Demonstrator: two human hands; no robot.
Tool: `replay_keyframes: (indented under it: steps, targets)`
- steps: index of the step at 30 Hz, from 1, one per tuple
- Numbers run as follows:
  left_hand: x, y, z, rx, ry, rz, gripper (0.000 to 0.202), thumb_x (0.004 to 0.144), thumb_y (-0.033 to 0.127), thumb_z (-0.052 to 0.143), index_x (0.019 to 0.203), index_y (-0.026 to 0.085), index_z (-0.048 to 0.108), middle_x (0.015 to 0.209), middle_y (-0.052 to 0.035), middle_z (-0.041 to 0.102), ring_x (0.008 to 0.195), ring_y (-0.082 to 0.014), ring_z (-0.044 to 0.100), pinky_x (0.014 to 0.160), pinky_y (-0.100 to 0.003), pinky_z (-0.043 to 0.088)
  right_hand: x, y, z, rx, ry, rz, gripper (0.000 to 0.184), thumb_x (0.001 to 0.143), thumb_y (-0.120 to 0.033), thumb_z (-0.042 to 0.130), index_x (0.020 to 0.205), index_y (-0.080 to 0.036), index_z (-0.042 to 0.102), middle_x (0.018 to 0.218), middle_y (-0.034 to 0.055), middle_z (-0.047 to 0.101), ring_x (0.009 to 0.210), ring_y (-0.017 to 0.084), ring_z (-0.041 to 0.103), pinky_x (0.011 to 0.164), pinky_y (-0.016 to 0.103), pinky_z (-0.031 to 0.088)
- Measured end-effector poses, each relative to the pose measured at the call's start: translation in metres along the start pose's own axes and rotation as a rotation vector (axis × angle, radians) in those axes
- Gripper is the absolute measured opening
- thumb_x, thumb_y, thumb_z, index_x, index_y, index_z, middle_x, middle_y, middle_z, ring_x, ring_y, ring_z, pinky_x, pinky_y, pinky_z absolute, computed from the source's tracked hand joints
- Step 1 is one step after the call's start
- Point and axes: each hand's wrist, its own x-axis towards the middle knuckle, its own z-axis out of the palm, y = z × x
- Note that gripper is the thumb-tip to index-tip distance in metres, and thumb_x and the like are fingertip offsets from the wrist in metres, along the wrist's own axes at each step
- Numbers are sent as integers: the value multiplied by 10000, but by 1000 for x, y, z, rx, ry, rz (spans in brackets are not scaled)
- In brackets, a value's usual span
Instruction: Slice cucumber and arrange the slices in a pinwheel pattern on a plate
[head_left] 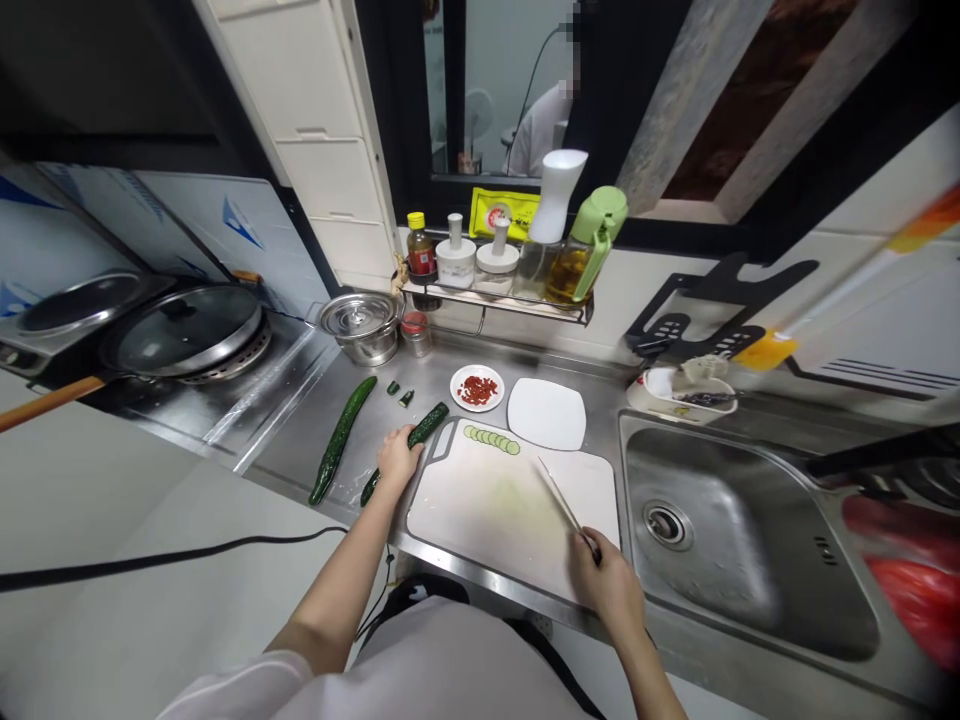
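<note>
My left hand [398, 459] is closed round a cucumber [426, 424] lying on the steel counter just left of the white cutting board [480, 510]. In my right hand [609, 585] is a knife [559, 495], held by its handle, with the blade angled over the board's right half. A short row of cucumber slices [491, 439] lies at the board's far edge. A second, whole cucumber [342, 436] rests on the counter further left, with two small cut ends [400, 392] beyond it.
A small plate of red bits [477, 388] and an empty white square plate [547, 413] sit behind the board. The sink [720, 530] is to the right. A lidded wok [187, 330], a steel pot [360, 325] and a condiment rack [499, 290] stand further back.
</note>
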Motion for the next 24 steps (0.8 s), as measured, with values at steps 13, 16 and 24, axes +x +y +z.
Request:
replay_keyframes:
  steps: [13,16,24]
  targets:
    - [9,7,0,108,-106,-56,618,784,487,624,1351,274,498,1259,-145,580,1154,-351,542,934,-477,413,-4,-14,-17,-129,-63,67,469,972,-433,291,1274,-220,580,1120,124,690,1003,245,644,768,314,432]
    - [3,19,2,151,-43,-11,632,817,483,586,1398,276,447,1341,-141,522,1215,-351,484,1039,-547,298,-4,-15,-19,-161,-111,101,446,978,-413,280,1268,-236,569,1119,116,687,1012,243,638,779,319,428]
    - [-21,93,37,-5,-170,485,370,911,376,489,1244,269,608,1200,-83,573,1112,-241,510,965,-365,363,5,-19,-22,-236,-191,85,410,983,-366,255,1168,-205,584,1115,130,677,1022,245,632,768,319,421]
